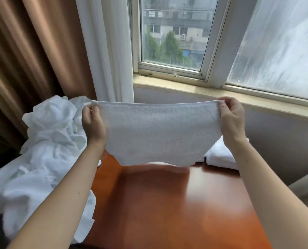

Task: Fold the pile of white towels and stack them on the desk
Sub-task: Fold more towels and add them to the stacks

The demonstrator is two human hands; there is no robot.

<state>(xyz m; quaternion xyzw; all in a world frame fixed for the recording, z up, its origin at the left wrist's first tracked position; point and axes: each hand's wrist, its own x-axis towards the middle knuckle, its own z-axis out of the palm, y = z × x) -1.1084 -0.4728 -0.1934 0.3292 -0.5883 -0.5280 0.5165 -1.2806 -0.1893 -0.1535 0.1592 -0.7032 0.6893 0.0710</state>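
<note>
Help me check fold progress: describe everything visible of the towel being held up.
The held towel is small, white terry cloth with a hemmed top edge. It hangs spread wide in the air above the reddish wooden desk. Its top edge is pulled nearly straight and its lower edge sags in a curve, apparently clear of the wood. The left hand pinches its top left corner, the right hand its top right corner. It partly hides the folded towels behind it.
</note>
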